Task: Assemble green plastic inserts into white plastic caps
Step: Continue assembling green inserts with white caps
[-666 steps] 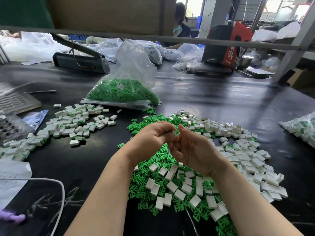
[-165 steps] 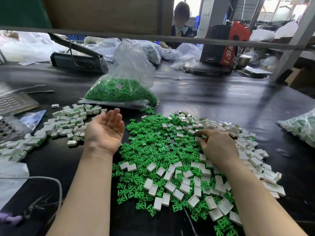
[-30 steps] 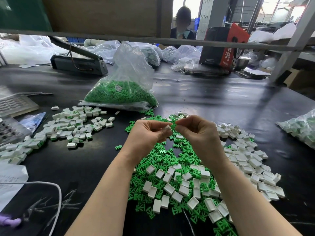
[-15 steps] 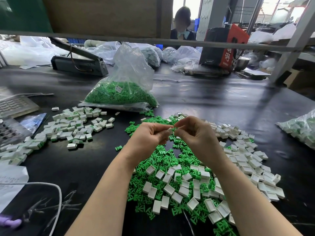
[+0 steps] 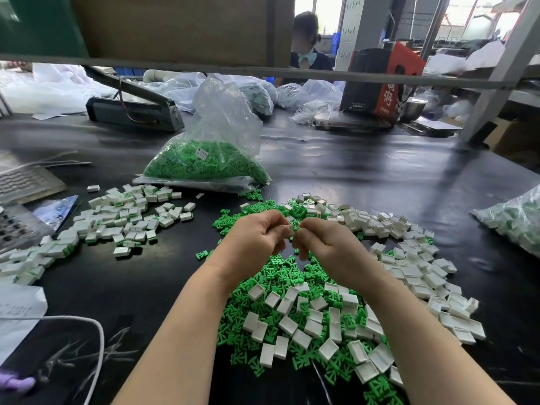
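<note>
Above the pile of green inserts (image 5: pixel 280 276), left hand (image 5: pixel 257 241) and right hand (image 5: pixel 327 244) pinched fingertip to fingertip on a small white cap (image 5: pixel 290 228) and green piece (image 5: pixel 296 228)

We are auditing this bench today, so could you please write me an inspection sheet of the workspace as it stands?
Surface: black table, scuffed near the front.
Job's things: loose green inserts and white caps heaped centre; finished pieces at left; bag of inserts behind.
Clutter: paper, keypad, heat sealer.
Grips: left hand and right hand pinch small parts together above the heap.
Cables: white cord at front left.
Surroundings: a seated person, more bags, red box.
</note>
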`<state>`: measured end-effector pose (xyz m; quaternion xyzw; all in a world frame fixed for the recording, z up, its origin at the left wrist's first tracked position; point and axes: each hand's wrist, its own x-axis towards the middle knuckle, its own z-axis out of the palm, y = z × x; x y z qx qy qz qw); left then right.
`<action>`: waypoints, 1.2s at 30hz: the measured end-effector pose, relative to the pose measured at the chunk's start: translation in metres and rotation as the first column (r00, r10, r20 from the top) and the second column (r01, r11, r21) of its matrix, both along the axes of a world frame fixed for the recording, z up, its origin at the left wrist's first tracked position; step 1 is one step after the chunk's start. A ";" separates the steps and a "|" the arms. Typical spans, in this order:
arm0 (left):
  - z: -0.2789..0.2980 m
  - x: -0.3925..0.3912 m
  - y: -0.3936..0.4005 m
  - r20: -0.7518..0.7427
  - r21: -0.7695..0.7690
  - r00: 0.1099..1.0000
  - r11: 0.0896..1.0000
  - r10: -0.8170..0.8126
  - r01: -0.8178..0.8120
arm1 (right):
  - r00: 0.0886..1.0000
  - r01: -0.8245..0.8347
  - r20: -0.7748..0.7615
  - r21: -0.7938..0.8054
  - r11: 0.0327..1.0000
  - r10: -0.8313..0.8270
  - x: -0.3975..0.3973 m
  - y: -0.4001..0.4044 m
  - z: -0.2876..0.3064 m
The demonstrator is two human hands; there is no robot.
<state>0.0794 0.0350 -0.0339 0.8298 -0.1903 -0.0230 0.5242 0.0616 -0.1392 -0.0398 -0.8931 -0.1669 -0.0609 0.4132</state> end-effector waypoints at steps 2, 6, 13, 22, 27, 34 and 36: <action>0.001 -0.001 0.000 0.006 0.004 1.000 1.000 0.002 -0.002 | 0.999 -0.027 -0.021 0.019 0.999 0.028 -0.002 0.001 0.001; 0.003 -0.002 0.001 0.012 0.019 1.000 1.000 -0.011 0.010 | 0.996 -0.070 -0.053 0.075 0.995 0.075 -0.003 0.001 0.001; 0.000 -0.001 0.000 0.043 0.098 0.998 0.994 -0.043 0.038 | 0.987 -0.103 -0.116 0.078 0.992 0.112 -0.001 -0.004 -0.001; 0.000 -0.001 0.000 0.090 0.239 0.993 0.969 -0.077 0.054 | 0.981 -0.134 -0.140 0.021 0.991 0.136 -0.001 -0.002 -0.004; 0.000 -0.002 0.000 0.096 0.175 0.993 0.984 -0.063 0.046 | 0.985 -0.127 -0.109 0.058 0.990 0.133 0.002 -0.003 -0.007; 0.003 -0.003 0.000 0.015 -0.057 1.000 0.998 -0.026 0.027 | 0.953 -0.112 -0.230 0.335 0.935 0.197 -0.002 -0.005 -0.001; 0.006 -0.003 -0.001 0.024 -0.147 1.000 0.989 0.010 -0.007 | 0.903 -0.061 -0.353 0.460 0.886 0.245 -0.003 -0.004 -0.002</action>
